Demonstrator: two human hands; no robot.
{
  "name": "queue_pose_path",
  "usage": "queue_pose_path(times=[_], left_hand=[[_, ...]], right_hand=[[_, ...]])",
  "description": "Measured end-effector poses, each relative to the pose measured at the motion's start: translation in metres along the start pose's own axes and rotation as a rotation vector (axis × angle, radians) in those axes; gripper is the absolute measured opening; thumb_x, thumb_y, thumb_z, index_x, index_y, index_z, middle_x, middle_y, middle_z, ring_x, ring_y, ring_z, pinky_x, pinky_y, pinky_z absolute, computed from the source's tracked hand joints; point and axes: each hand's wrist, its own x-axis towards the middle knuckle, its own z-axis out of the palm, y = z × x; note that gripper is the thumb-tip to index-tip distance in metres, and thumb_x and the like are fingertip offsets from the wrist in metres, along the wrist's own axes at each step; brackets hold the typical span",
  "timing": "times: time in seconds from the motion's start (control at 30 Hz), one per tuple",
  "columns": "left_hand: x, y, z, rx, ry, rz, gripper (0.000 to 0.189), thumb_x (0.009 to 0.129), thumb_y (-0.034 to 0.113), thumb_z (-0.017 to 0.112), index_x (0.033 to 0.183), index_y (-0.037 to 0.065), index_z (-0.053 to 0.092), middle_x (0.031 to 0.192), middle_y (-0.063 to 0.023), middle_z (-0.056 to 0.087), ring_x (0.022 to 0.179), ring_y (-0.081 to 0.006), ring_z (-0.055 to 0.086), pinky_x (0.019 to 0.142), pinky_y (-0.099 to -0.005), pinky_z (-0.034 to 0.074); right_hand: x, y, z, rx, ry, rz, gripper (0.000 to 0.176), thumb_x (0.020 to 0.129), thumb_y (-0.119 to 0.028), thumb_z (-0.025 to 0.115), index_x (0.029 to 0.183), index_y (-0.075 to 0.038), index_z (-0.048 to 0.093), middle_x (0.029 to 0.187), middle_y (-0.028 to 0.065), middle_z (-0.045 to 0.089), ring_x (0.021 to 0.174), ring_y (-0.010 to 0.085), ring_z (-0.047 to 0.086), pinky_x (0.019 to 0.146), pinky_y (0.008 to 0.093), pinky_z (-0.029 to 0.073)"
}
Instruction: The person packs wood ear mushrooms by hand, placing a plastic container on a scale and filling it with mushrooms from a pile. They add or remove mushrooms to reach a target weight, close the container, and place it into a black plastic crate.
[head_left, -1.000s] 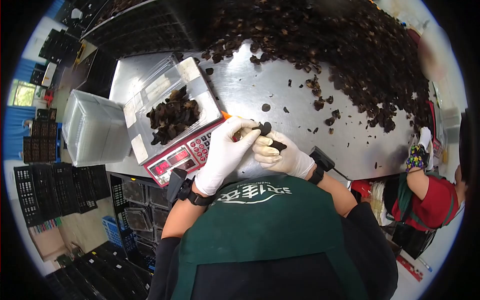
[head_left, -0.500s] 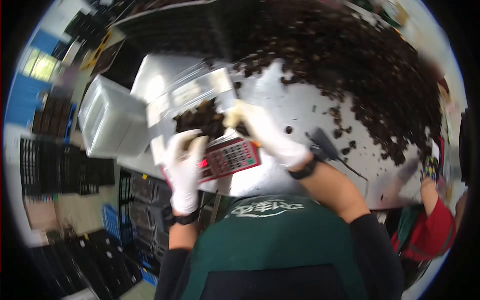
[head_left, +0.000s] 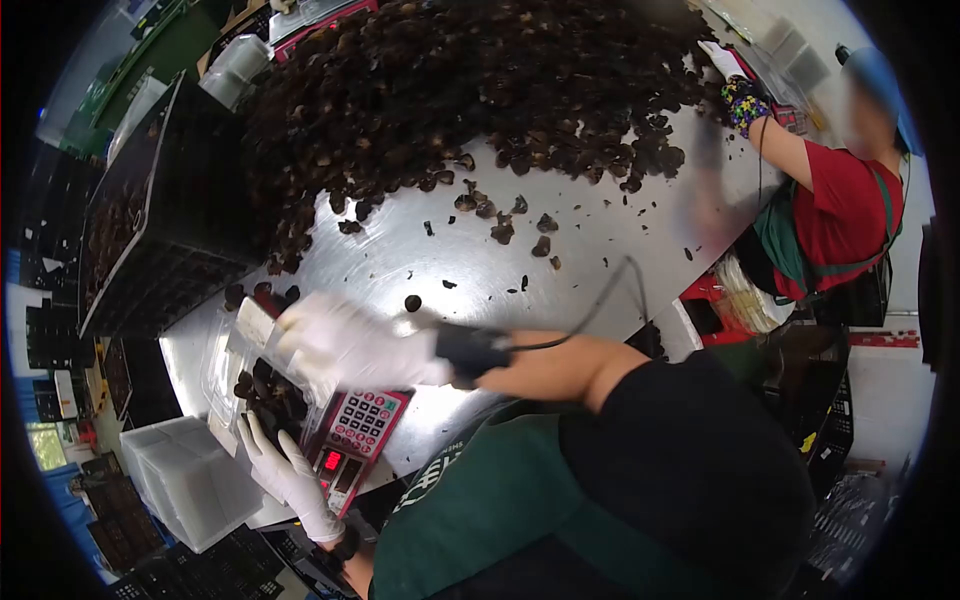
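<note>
The clear tray (head_left: 222,372) of dark mushrooms (head_left: 262,395) sits on the scale (head_left: 360,430) at eight o'clock, where its load registers. The left hand (head_left: 290,478), fingers spread apart, braces the tray's near edge, likely steadying it. The right hand (head_left: 340,345) hovers above, its grip too blurred to tell.

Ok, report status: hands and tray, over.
Left hand open-fingered at tray edge. Right hand blurred above tray, grip unclear. Tray on scale, holds dark pieces.
</note>
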Motion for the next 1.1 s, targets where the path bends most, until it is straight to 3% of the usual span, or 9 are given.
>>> queue_pose_path(times=[0.07, 0.23, 0.27, 0.43, 0.63, 0.73, 0.93, 1.03, 1.1], left_hand=[[0.000, -0.005, 0.004, -0.051, 0.018, -0.026, 0.054, 0.099, 0.026, 0.052, 0.146, 0.001, 0.041, 0.148, -0.0239, 0.043, 0.133, -0.0421, 0.045, 0.108, -0.0470, 0.039], [0.003, 0.009, 0.001, -0.079, 0.116, 0.020, 0.059, 0.100, 0.028, 0.053, 0.149, 0.001, 0.036, 0.149, -0.0243, 0.041, 0.136, -0.0413, 0.042, 0.112, -0.0465, 0.036], [0.001, 0.005, 0.002, -0.183, 0.074, -0.002, 0.061, 0.101, 0.027, 0.053, 0.152, 0.002, 0.031, 0.157, -0.0221, 0.028, 0.147, -0.0375, 0.026, 0.120, -0.0481, 0.021], [-0.002, 0.013, -0.001, -0.293, 0.204, -0.074, 0.063, 0.101, 0.031, 0.054, 0.152, 0.002, 0.030, 0.156, -0.0207, 0.031, 0.145, -0.0364, 0.030, 0.119, -0.0481, 0.025], [-0.013, 0.010, -0.015, -0.103, 0.285, -0.041, 0.061, 0.100, 0.026, 0.054, 0.151, 0.001, 0.032, 0.154, -0.0199, 0.034, 0.142, -0.0354, 0.035, 0.116, -0.0474, 0.031], [-0.016, 0.015, -0.013, -0.138, 0.308, -0.022, 0.059, 0.099, 0.019, 0.054, 0.151, 0.001, 0.033, 0.154, -0.0198, 0.035, 0.142, -0.0359, 0.036, 0.115, -0.0469, 0.033], [-0.022, 0.029, -0.009, -0.262, 0.275, -0.064, 0.059, 0.096, 0.009, 0.053, 0.152, 0.005, 0.033, 0.155, -0.0167, 0.032, 0.141, -0.0339, 0.036, 0.114, -0.0472, 0.034], [-0.025, 0.025, -0.010, -0.275, 0.261, -0.089, 0.061, 0.093, 0.003, 0.053, 0.151, 0.003, 0.034, 0.154, -0.0176, 0.033, 0.142, -0.0339, 0.035, 0.114, -0.0479, 0.035], [-0.027, 0.026, -0.012, -0.286, 0.255, -0.109, 0.061, 0.092, 0.000, 0.052, 0.150, 0.002, 0.035, 0.153, -0.0188, 0.035, 0.142, -0.0342, 0.035, 0.114, -0.0476, 0.035]], right_hand=[[-0.053, 0.053, -0.044, -0.247, 0.190, 0.145, 0.036, 0.083, -0.019, 0.067, 0.117, -0.007, 0.066, 0.125, 0.0128, 0.062, 0.115, 0.0323, 0.058, 0.100, 0.0416, 0.047], [-0.196, 0.111, -0.138, -0.700, 0.301, 0.778, 0.075, 0.069, -0.026, 0.081, 0.137, -0.010, 0.053, 0.142, 0.0170, 0.048, 0.133, 0.0343, 0.043, 0.112, 0.0441, 0.036], [-0.216, 0.114, -0.141, -0.677, 0.305, 0.789, 0.076, 0.070, -0.027, 0.081, 0.138, -0.011, 0.052, 0.143, 0.0166, 0.046, 0.133, 0.0339, 0.042, 0.112, 0.0436, 0.036], [-0.228, 0.113, -0.131, -0.658, 0.408, 0.665, 0.068, 0.072, -0.026, 0.080, 0.135, -0.013, 0.055, 0.137, 0.0127, 0.051, 0.126, 0.0322, 0.047, 0.106, 0.0428, 0.041], [-0.217, 0.124, -0.113, -0.666, 0.334, 0.636, 0.020, 0.079, -0.016, 0.072, 0.098, -0.010, 0.067, 0.100, 0.0068, 0.060, 0.097, 0.0290, 0.058, 0.083, 0.0421, 0.049], [-0.204, 0.126, -0.122, -0.585, 0.360, 0.711, 0.013, 0.081, -0.016, 0.071, 0.090, -0.009, 0.065, 0.095, 0.0080, 0.060, 0.095, 0.0285, 0.059, 0.079, 0.0404, 0.051], [-0.158, 0.136, -0.112, -0.548, 0.316, 0.524, 0.012, 0.083, -0.019, 0.071, 0.089, -0.009, 0.067, 0.091, 0.0074, 0.062, 0.090, 0.0282, 0.064, 0.080, 0.0385, 0.052], [-0.140, 0.143, -0.125, -0.450, -0.053, 0.670, 0.019, 0.083, -0.025, 0.071, 0.093, -0.010, 0.067, 0.099, 0.0077, 0.062, 0.093, 0.0278, 0.064, 0.081, 0.0360, 0.052], [-0.128, 0.147, -0.138, -0.459, 0.013, 0.690, 0.037, 0.080, -0.036, 0.073, 0.109, -0.014, 0.068, 0.114, 0.0090, 0.061, 0.112, 0.0286, 0.057, 0.092, 0.0373, 0.048]])
